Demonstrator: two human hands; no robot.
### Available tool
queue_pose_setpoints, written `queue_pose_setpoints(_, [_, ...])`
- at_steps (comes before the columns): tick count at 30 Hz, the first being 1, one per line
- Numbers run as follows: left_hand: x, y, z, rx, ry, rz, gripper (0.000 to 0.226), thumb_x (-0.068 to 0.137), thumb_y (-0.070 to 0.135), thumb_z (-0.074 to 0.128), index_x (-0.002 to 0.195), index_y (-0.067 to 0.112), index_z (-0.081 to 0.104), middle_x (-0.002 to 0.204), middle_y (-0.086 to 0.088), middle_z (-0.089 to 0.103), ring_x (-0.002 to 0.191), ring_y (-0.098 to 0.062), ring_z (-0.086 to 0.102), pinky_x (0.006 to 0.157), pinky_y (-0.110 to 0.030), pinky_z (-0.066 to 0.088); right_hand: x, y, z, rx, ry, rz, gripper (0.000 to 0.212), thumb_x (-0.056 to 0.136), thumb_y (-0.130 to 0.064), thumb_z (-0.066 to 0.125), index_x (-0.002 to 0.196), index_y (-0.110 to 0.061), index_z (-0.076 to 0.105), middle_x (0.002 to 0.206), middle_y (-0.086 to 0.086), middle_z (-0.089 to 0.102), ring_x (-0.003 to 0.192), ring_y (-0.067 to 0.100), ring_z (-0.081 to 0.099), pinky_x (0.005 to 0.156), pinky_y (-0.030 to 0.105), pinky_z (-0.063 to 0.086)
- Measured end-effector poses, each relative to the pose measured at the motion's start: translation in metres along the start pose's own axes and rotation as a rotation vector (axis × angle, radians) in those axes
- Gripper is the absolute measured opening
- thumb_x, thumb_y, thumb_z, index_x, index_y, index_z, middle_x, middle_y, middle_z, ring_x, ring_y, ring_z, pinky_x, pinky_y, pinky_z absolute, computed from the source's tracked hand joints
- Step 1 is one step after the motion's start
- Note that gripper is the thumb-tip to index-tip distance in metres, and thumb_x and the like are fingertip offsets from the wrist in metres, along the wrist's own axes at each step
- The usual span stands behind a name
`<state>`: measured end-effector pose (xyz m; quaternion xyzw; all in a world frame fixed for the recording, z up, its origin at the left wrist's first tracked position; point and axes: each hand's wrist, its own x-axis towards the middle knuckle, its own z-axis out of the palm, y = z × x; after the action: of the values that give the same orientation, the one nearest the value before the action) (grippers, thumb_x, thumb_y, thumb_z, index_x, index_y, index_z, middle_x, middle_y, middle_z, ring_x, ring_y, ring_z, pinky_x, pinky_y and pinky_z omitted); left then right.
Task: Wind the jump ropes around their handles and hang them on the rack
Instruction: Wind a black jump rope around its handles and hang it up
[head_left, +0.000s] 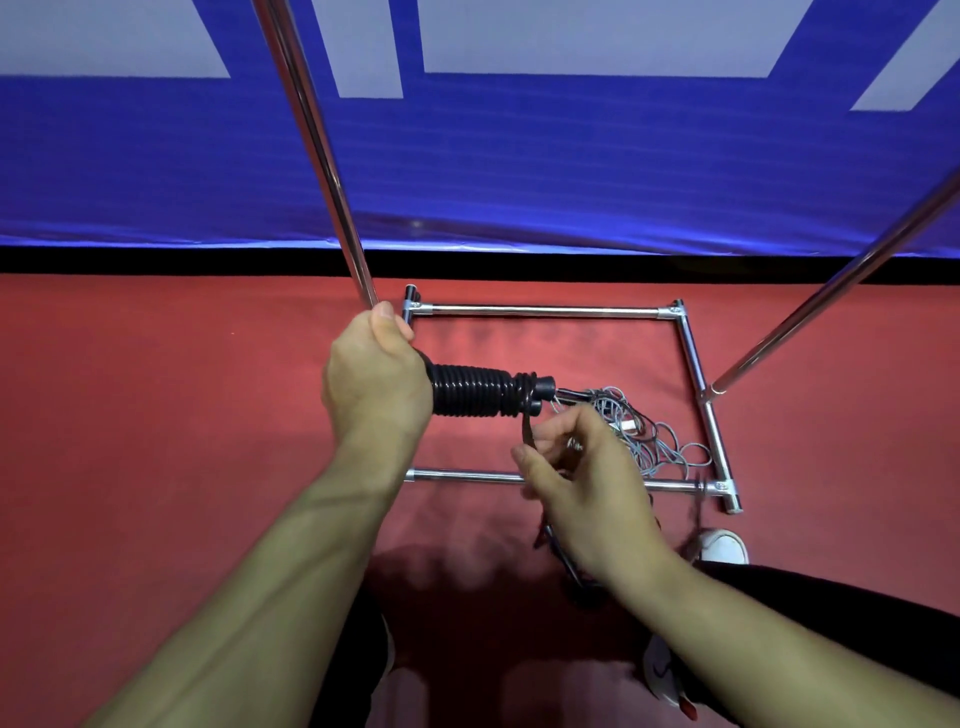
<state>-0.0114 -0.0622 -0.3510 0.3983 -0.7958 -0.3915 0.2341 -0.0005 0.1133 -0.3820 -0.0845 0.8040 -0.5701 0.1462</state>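
Gripping black jump rope handles (483, 391) in left hand (376, 382), rope coiled tightly round them, above rack base (545, 310). Pinching loose rope end (527, 428) in right hand (587, 488) fingers just below handle caps. Grey tangled rope (660, 441) on red floor (156, 389) inside base.

Bright overhead light, soft shadows, wide-angle bending

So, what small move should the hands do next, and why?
Probably the right hand should pass its pinched black rope once more around the handles held by the left hand. Coils already cover the handles, but a loose length remains.
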Motion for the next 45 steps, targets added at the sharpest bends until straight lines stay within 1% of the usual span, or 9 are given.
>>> queue_pose_setpoints(5, [-0.003, -0.005, 0.004, -0.054, -0.048, -0.023, 0.042, 0.104, 0.026, 0.037, 0.063, 0.023, 0.046, 0.061, 0.007, 0.048, 0.068, -0.027, 0.048, 0.065, -0.032, 0.032, 0.002, 0.001, 0.013, 0.511, -0.208, 0.418, 0.011, 0.104, -0.008, 0.041, 0.103, -0.014, 0.05, 0.079, 0.002, 0.052, 0.046, 0.013, 0.049, 0.043, 0.022, 0.03])
queue_pose_setpoints(8, [0.002, -0.01, 0.004, -0.149, -0.022, -0.102, 0.043, 0.104, 0.028, 0.039, 0.062, 0.022, 0.048, 0.057, 0.006, 0.045, 0.059, -0.022, 0.044, 0.064, -0.032, 0.032, 0.01, 0.003, 0.011, 0.545, -0.203, 0.323, 0.018, 0.101, -0.022, 0.046, 0.105, -0.018, 0.063, 0.063, -0.004, 0.037, 0.05, 0.007, 0.029, 0.051, 0.023, 0.02])
queue_pose_setpoints(11, [0.006, -0.014, 0.002, -0.228, -0.007, -0.154, 0.043, 0.103, 0.032, 0.04, 0.062, 0.022, 0.05, 0.056, 0.006, 0.045, 0.058, -0.023, 0.043, 0.066, -0.035, 0.037, 0.015, 0.003, 0.005, 0.332, -0.17, 0.174, 0.04, 0.089, -0.053, 0.041, 0.097, -0.029, 0.072, 0.059, -0.008, 0.05, 0.055, 0.004, 0.04, 0.054, 0.017, 0.033])
queue_pose_setpoints(14, [0.004, -0.011, 0.001, -0.246, -0.015, -0.163, 0.044, 0.104, 0.031, 0.04, 0.063, 0.022, 0.05, 0.056, 0.006, 0.043, 0.053, -0.017, 0.041, 0.063, -0.032, 0.034, 0.014, 0.006, 0.002, 0.119, -0.148, -0.037, 0.033, 0.092, -0.047, 0.044, 0.074, -0.045, 0.072, 0.082, 0.012, 0.065, 0.065, 0.009, 0.052, 0.065, 0.026, 0.048])
queue_pose_setpoints(18, [0.003, -0.012, 0.001, -0.259, -0.025, -0.164, 0.044, 0.104, 0.032, 0.039, 0.063, 0.021, 0.05, 0.055, 0.006, 0.043, 0.052, -0.017, 0.041, 0.063, -0.032, 0.035, 0.02, 0.008, -0.001, -0.027, -0.179, -0.097, 0.021, 0.096, -0.033, 0.057, 0.083, -0.03, 0.073, 0.081, -0.012, 0.056, 0.074, 0.007, 0.058, 0.068, 0.023, 0.046])
queue_pose_setpoints(23, [-0.002, -0.009, 0.002, -0.24, -0.049, -0.169, 0.043, 0.104, 0.032, 0.039, 0.064, 0.021, 0.05, 0.054, 0.006, 0.043, 0.051, -0.016, 0.041, 0.063, -0.031, 0.034, 0.016, 0.01, 0.008, 0.229, -0.309, 0.163, 0.013, 0.103, -0.025, 0.047, 0.109, -0.019, 0.057, 0.057, -0.005, 0.049, 0.046, 0.01, 0.037, 0.044, 0.024, 0.03])
queue_pose_setpoints(32, [-0.015, -0.007, 0.013, -0.475, -0.229, -0.474, 0.038, 0.103, 0.033, 0.043, 0.068, 0.02, 0.05, 0.062, 0.002, 0.041, 0.054, -0.019, 0.038, 0.057, -0.032, 0.032, 0.019, 0.001, 0.011, 0.901, -0.283, 0.239, 0.042, 0.081, -0.057, 0.056, 0.093, -0.018, 0.048, 0.057, -0.006, 0.022, 0.049, 0.009, 0.019, 0.05, 0.023, 0.029])
queue_pose_setpoints(38, [-0.011, -0.009, 0.013, -0.361, -0.135, -0.237, 0.043, 0.099, 0.041, 0.039, 0.062, 0.021, 0.049, 0.057, 0.003, 0.047, 0.057, -0.024, 0.043, 0.062, -0.038, 0.04, 0.015, 0.0, 0.006, 0.357, -0.186, 0.092, 0.063, 0.081, -0.072, 0.038, 0.051, -0.016, 0.046, 0.044, -0.002, 0.04, 0.045, 0.015, 0.036, 0.055, 0.027, 0.033])
queue_pose_setpoints(45, [-0.006, -0.015, 0.009, -0.387, -0.086, -0.206, 0.045, 0.095, 0.044, 0.04, 0.057, 0.024, 0.055, 0.048, 0.009, 0.042, 0.055, -0.023, 0.041, 0.064, -0.041, 0.039, 0.014, -0.003, -0.004, 0.017, -0.257, -0.115, 0.059, 0.083, -0.069, 0.03, 0.068, -0.015, 0.049, 0.057, -0.009, 0.048, 0.056, 0.008, 0.045, 0.055, 0.019, 0.036])
